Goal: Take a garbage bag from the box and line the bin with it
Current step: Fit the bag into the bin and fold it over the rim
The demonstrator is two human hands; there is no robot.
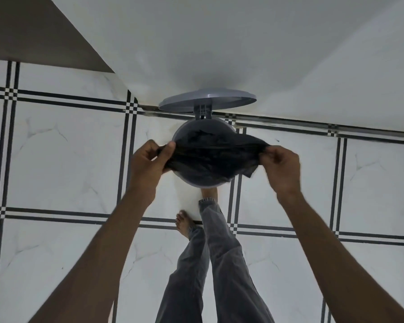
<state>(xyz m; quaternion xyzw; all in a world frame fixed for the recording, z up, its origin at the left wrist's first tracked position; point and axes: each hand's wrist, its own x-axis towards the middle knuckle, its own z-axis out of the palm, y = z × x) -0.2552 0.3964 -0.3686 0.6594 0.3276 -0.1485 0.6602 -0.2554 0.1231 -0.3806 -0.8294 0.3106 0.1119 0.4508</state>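
Over the open pedal bin (180, 134), stretched a black garbage bag (210, 157), left hand (147, 159) and right hand (281, 164) each pinching its mouth. Already out of the box, partly inside; not yet folded over the rim.

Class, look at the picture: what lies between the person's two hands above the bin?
In the head view, the black garbage bag stretches between the left hand and right hand, over the open bin.

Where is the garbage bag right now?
In the head view's centre, the black garbage bag is stretched over the open grey bin by the wall, gripped by the left hand and right hand.
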